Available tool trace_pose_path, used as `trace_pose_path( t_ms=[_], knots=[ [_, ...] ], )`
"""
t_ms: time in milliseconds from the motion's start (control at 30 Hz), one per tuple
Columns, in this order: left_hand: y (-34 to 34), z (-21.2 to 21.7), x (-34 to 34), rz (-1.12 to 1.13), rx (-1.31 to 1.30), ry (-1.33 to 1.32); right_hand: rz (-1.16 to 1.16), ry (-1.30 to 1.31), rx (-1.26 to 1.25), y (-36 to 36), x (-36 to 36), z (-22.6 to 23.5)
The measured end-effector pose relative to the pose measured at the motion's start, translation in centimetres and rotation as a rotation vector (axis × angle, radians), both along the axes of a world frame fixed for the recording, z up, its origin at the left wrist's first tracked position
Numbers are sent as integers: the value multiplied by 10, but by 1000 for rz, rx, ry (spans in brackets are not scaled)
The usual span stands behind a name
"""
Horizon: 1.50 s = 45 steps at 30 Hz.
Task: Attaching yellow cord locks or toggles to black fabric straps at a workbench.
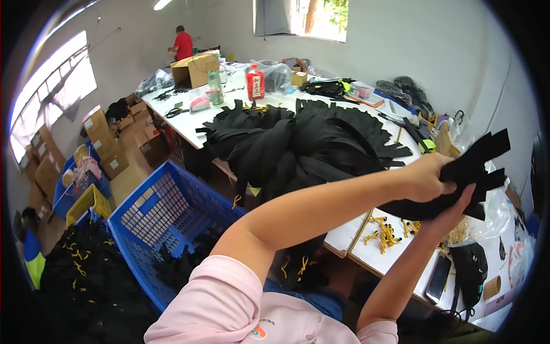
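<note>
A bundle of black fabric straps (487, 150) is held between my two hands above the right side of the table. My left hand (427, 176) reaches across from the left and grips the bundle from above, fingers wrapped round it. From below, my right hand (456, 211) closes on the same straps with its thumb up. The cut strap ends fan out to the right of my hands. Behind my left forearm lies a big heap of black straps (298, 135) on the white table. Small yellow cords with black ends (385, 235) are scattered on the tabletop under my arms.
A blue plastic basket (166, 189) with black pieces inside stands at my left, beside a black pile with yellow cords (86, 275). A phone (439, 279) and black bag (471, 269) lie at right. Farther off are a red bottle (255, 83), cardboard boxes (106, 137) and a person in red (183, 45).
</note>
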<state>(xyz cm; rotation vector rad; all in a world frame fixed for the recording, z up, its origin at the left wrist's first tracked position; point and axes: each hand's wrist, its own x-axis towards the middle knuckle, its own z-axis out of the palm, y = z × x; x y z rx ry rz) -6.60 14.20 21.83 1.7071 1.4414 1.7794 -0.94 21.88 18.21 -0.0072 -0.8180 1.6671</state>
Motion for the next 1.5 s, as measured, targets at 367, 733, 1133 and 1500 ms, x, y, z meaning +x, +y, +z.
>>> trace_pose_path(
  t_ms=[367, 733, 1133, 1500],
  knots=[
    [-15, 20, 11, 320, 422, -177, 300, 126, -44, 1, 18, -19],
    [-32, 13, 26, -31, -475, -49, 634, 359, 382, -28, 31, -19],
    [-52, -82, 48, 850, 90, 973, 291, 124, 44, -30, 48, -24],
    [-135, -3, -11, 483, 1131, -429, 141, -33, 616, -55, 33, -15]
  ],
)
